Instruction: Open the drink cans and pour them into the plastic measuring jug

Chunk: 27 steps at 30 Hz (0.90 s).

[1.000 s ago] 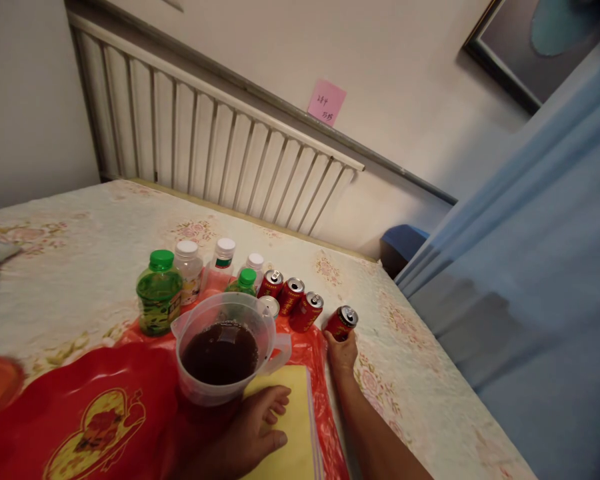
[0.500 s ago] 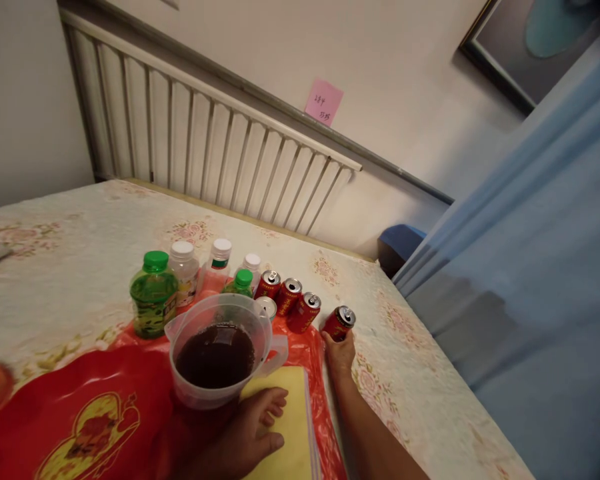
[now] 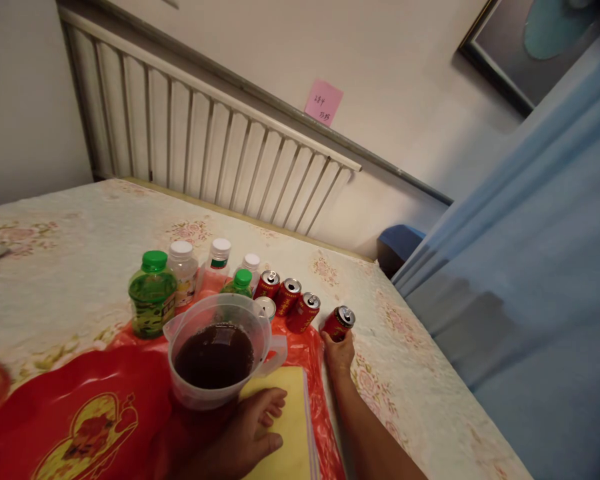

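Note:
My right hand is closed round a red drink can that stands on the table at the right end of a row of cans. My left hand lies loosely open on a yellow pad, its fingers partly curled, just in front of a clear plastic jug holding dark liquid. Three more red cans stand upright behind the jug, with a silver can top beside them.
A green-capped bottle, a smaller green one and three white-capped bottles stand at the back left. A red plastic bag covers the floral tablecloth. A radiator and blue curtain lie beyond.
The view has shifted slightly; both hands stay where they were, the right still on the can.

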{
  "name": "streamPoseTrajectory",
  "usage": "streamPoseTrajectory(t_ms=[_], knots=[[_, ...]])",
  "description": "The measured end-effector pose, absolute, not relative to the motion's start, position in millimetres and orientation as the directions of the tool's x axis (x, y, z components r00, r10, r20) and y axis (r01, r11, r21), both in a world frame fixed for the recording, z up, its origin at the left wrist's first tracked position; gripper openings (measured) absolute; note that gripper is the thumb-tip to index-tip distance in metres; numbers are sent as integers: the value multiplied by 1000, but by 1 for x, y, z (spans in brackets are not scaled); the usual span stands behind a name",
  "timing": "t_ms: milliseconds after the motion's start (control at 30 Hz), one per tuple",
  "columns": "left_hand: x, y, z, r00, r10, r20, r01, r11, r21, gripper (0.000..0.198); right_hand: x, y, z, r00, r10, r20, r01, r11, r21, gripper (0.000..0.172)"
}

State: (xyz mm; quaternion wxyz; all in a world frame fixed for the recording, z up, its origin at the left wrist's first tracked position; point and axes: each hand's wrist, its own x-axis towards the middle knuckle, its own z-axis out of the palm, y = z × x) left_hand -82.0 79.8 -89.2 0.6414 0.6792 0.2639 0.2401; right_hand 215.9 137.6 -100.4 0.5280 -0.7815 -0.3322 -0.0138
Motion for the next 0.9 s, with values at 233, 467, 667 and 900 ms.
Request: streamPoseTrajectory(t_ms=[233, 467, 667, 900], knots=[[-82, 80, -87, 754, 656, -27, 51, -18, 999, 60, 213, 135, -97, 790, 499, 355, 518, -235, -822, 47], [-82, 80, -90, 747, 665, -20, 45, -20, 999, 59, 212, 136, -95, 796, 493, 353, 511, -233, -828, 48], [-82, 80, -89, 749, 663, -11, 43, -32, 999, 58, 211, 136, -95, 797, 493, 349, 501, -216, -838, 47], [-81, 80, -88, 738, 675, -24, 53, -23, 998, 58, 210, 136, -94, 793, 501, 347, 496, -201, -845, 51]])
